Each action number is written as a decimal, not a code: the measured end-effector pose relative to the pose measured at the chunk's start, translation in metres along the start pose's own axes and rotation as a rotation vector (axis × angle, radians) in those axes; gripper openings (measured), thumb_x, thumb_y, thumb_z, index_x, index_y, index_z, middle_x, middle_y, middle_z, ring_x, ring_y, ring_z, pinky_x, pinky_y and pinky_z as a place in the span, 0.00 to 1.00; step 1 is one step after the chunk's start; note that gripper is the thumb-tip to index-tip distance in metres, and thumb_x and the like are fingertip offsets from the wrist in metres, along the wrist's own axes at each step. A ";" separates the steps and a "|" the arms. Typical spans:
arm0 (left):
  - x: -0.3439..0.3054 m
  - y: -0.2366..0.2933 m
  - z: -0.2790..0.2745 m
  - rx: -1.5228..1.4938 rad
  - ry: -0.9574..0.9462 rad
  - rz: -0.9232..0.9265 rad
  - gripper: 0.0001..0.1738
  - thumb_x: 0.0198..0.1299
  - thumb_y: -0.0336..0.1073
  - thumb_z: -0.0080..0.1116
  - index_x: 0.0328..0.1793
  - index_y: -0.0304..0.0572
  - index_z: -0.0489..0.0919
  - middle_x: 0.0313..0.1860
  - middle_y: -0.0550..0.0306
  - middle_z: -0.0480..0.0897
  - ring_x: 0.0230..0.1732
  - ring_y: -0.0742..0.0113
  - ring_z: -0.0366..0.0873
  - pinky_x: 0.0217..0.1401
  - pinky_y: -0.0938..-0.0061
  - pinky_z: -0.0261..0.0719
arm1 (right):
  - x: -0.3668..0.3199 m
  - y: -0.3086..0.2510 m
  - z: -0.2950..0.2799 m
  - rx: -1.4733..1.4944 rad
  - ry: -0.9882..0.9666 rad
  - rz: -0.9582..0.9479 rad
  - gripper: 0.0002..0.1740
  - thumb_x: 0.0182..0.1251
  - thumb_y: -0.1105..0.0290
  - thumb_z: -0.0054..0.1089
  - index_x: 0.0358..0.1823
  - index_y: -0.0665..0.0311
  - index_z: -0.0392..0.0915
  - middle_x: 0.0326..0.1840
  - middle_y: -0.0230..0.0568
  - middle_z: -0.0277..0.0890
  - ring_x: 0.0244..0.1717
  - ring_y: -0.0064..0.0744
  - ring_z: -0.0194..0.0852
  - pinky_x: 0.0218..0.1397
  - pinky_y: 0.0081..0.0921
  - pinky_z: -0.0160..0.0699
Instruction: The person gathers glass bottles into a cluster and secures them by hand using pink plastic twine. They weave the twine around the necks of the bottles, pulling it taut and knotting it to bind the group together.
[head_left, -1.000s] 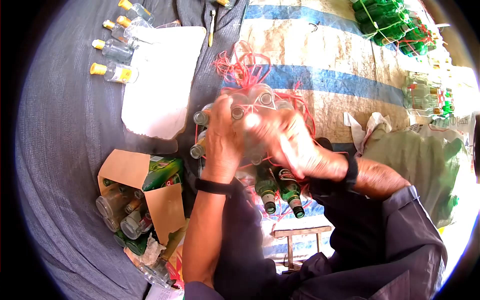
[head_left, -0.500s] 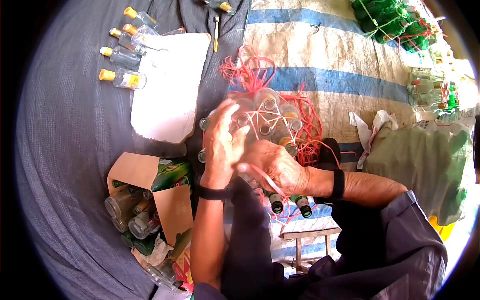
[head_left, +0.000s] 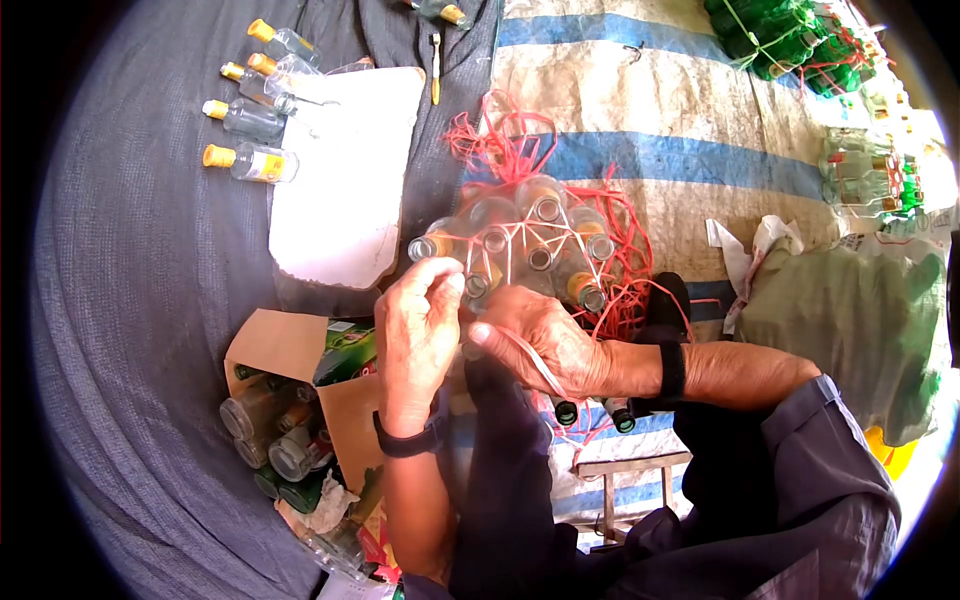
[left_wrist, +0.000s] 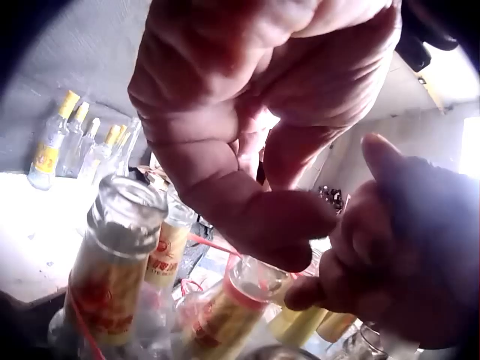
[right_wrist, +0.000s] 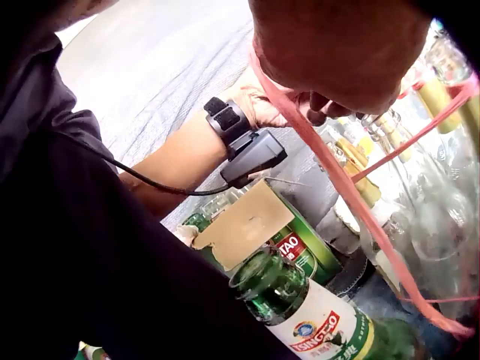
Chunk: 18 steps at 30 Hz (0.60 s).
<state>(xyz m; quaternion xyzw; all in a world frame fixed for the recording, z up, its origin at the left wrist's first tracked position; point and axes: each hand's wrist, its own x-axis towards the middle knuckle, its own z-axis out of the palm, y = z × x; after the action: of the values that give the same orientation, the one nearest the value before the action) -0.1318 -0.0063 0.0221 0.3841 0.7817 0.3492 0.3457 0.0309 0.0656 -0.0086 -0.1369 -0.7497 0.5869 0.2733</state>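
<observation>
A cluster of clear glass bottles [head_left: 541, 190] stands before me, with pink plastic twine [head_left: 512, 245] laced across and around the necks. Above the cluster's left side is my left hand [head_left: 415, 335]; its thumb and forefinger are curled together, pinching at the twine beside a bottle neck [left_wrist: 129, 210]. My right hand [head_left: 545, 340] is at the near side, fingers curled round a strand of twine. This flat strand [right_wrist: 337, 176] runs out past the hand toward the bottles. Below the right hand lies a green beer bottle [right_wrist: 326, 322] with a white label, one of two there.
Loose twine [head_left: 625, 240] is heaped right of the cluster. An opened carton [head_left: 275, 340] of bottles stands at left, beyond it a white board [head_left: 345, 180] and several yellow-capped bottles [head_left: 265, 163]. Tied green bottles [head_left: 770, 40] lie far right, near a pale green sack [head_left: 835, 340].
My left hand has moved left and toward me, its fingers going from spread to curled together. The right hand came down from over the cluster to its near side and now keeps its place.
</observation>
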 end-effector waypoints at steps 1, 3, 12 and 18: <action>0.000 -0.003 0.001 0.015 -0.011 0.035 0.12 0.73 0.34 0.58 0.53 0.32 0.84 0.36 0.55 0.86 0.30 0.75 0.81 0.33 0.77 0.78 | 0.001 -0.002 -0.001 -0.005 -0.017 0.026 0.15 0.78 0.70 0.56 0.30 0.67 0.77 0.27 0.52 0.71 0.34 0.56 0.72 0.43 0.47 0.71; -0.001 0.001 0.000 -0.119 -0.051 -0.032 0.12 0.73 0.34 0.58 0.53 0.33 0.84 0.36 0.56 0.86 0.30 0.75 0.80 0.35 0.76 0.78 | 0.000 -0.001 0.003 0.003 0.006 0.010 0.14 0.78 0.70 0.56 0.30 0.67 0.77 0.28 0.52 0.71 0.35 0.56 0.72 0.44 0.47 0.71; 0.000 -0.009 0.011 -0.188 -0.015 0.061 0.12 0.71 0.32 0.57 0.53 0.33 0.85 0.39 0.57 0.86 0.33 0.75 0.79 0.37 0.75 0.78 | -0.003 0.001 0.005 -0.002 0.011 -0.002 0.14 0.78 0.68 0.57 0.30 0.66 0.78 0.29 0.51 0.72 0.36 0.56 0.73 0.46 0.47 0.70; -0.001 -0.011 0.013 -0.018 0.027 0.204 0.12 0.72 0.34 0.58 0.51 0.33 0.85 0.33 0.58 0.84 0.29 0.74 0.78 0.35 0.74 0.76 | -0.004 -0.002 0.001 -0.006 -0.004 0.018 0.14 0.78 0.69 0.57 0.32 0.67 0.79 0.28 0.50 0.72 0.35 0.55 0.73 0.46 0.47 0.71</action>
<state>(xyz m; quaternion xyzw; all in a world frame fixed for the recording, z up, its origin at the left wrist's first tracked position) -0.1252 -0.0087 0.0064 0.4537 0.7401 0.3947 0.3012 0.0337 0.0619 -0.0076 -0.1431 -0.7509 0.5873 0.2660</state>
